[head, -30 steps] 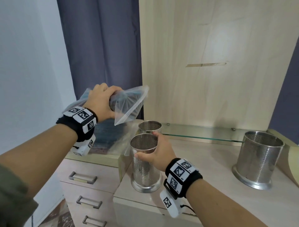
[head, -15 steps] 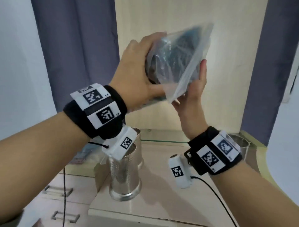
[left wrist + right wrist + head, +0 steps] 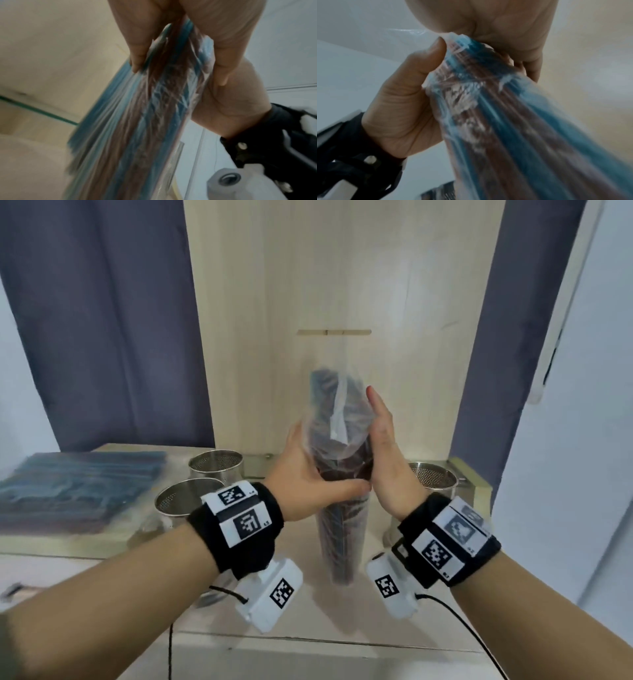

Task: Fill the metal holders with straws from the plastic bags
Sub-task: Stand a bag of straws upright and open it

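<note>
A clear plastic bag of blue and brown straws point(image 3: 337, 419) stands upright at the centre, its lower end just above the wooden counter point(image 3: 308, 618). My left hand point(image 3: 318, 484) grips its middle from the left, thumb across the front. My right hand point(image 3: 383, 440) presses flat against its right side with the fingers straight up. Both wrist views show the same bag point(image 3: 137, 128) point(image 3: 513, 128) squeezed between the two hands. Two perforated metal holders point(image 3: 215, 463) point(image 3: 188, 498) stand to the left and a third holder point(image 3: 433, 481) to the right; I see no straws in them.
A pile of more straw bags point(image 3: 78, 484) lies on the lower cabinet top at the left. A pale wooden back panel point(image 3: 342, 285) rises behind the counter, with dark curtains on both sides. A black cable point(image 3: 455, 621) trails from the right wrist over the front edge.
The bag has come down from a high, tilted position and now stands upright low over the counter. My right hand has shifted from under the bag to its right side.
</note>
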Available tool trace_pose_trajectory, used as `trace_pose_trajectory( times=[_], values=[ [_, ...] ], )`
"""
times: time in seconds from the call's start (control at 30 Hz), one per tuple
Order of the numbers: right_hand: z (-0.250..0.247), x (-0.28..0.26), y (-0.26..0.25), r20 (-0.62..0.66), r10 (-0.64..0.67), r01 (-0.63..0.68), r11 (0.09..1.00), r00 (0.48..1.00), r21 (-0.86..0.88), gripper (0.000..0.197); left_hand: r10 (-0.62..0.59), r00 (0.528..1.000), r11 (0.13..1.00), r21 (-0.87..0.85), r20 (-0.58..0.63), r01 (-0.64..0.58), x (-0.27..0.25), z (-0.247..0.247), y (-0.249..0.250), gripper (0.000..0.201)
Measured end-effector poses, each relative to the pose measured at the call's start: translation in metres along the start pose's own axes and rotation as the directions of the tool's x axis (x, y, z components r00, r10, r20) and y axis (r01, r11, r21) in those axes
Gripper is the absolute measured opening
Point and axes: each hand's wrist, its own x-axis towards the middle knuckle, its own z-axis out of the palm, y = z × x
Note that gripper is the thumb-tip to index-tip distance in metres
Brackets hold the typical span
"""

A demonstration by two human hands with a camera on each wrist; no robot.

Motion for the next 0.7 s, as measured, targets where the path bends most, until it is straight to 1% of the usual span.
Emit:
trace_pose_trajectory(
  times=[0.03, 0.1, 0.13, 0.23, 0.33, 0.4, 0.47, 0.5, 0.53, 0.57, 0.6, 0.63, 0.67, 0.7],
  values=[
    [-0.002, -0.002, 0.006, 0.012, 0.025, -0.024, 1.0, 1.0, -0.018, 0.089, -0.011, 1.0, 1.0, -0.005, 0.028, 0.012, -0.003, 0.002, -0.004, 0.096],
    [-0.003, -0.006, 0.018, 0.035, 0.082, -0.08, 0.995, 0.996, -0.061, 0.1, 0.004, 0.996, 1.0, -0.02, 0.089, -0.003, -0.009, 0.006, -0.009, 0.082],
    [-0.003, -0.008, 0.024, 0.054, 0.113, -0.109, 0.992, 0.992, -0.067, 0.106, 0.013, 0.994, 1.0, -0.028, 0.109, -0.01, -0.011, 0.007, -0.011, 0.082],
    [-0.001, -0.014, 0.042, 0.056, 0.188, -0.186, 0.982, 0.981, -0.042, 0.108, 0.006, 0.993, 0.998, -0.059, 0.12, 0.001, -0.015, 0.012, -0.02, 0.09],
    [0.001, -0.016, 0.05, 0.049, 0.209, -0.211, 0.977, 0.977, 0.024, 0.11, -0.019, 0.99, 0.997, -0.07, 0.137, 0.029, -0.017, 0.014, -0.025, 0.104],
    [-0.004, -0.014, 0.05, 0.07, 0.199, -0.198, 0.98, 0.978, -0.016, 0.098, -0.014, 0.99, 0.998, -0.052, 0.143, 0.022, -0.019, 0.013, -0.027, 0.112],
    [-0.017, -0.011, 0.045, 0.053, 0.19, -0.183, 0.976, 0.98, -0.122, 0.076, -0.036, 0.993, 0.999, 0.008, 0.113, 0.036, -0.021, 0.009, -0.021, 0.125],
    [-0.026, -0.008, 0.043, -0.007, 0.177, -0.175, 0.963, 0.984, -0.204, 0.066, -0.056, 0.996, 0.996, 0.074, 0.074, 0.05, -0.022, 0.006, -0.016, 0.133],
    [-0.037, -0.005, 0.043, -0.098, 0.15, -0.173, 0.936, 0.984, -0.307, 0.058, -0.068, 0.997, 0.987, 0.148, 0.024, 0.064, -0.021, 0.004, -0.012, 0.138],
    [-0.051, -0.001, 0.046, -0.198, 0.116, -0.193, 0.883, 0.973, -0.429, 0.051, -0.061, 0.998, 0.977, 0.203, -0.019, 0.064, -0.02, 0.001, -0.007, 0.139],
    [-0.065, 0.003, 0.05, -0.269, 0.097, -0.238, 0.796, 0.958, -0.557, 0.049, -0.047, 0.998, 0.971, 0.232, -0.046, 0.056, -0.017, 0.0, -0.006, 0.137],
    [-0.08, 0.007, 0.055, -0.304, 0.118, -0.302, 0.67, 0.945, -0.678, 0.052, -0.036, 0.998, 0.969, 0.243, -0.058, 0.049, -0.015, -0.002, -0.004, 0.134],
    [-0.092, 0.01, 0.062, -0.315, 0.188, -0.366, 0.526, 0.93, -0.768, 0.062, -0.035, 0.998, 0.969, 0.244, -0.061, 0.049, -0.011, -0.002, -0.005, 0.13],
    [-0.102, 0.011, 0.068, -0.308, 0.281, -0.402, 0.399, 0.909, -0.824, 0.073, -0.035, 0.998, 0.969, 0.243, -0.058, 0.048, -0.009, -0.002, -0.006, 0.126]
  ],
)
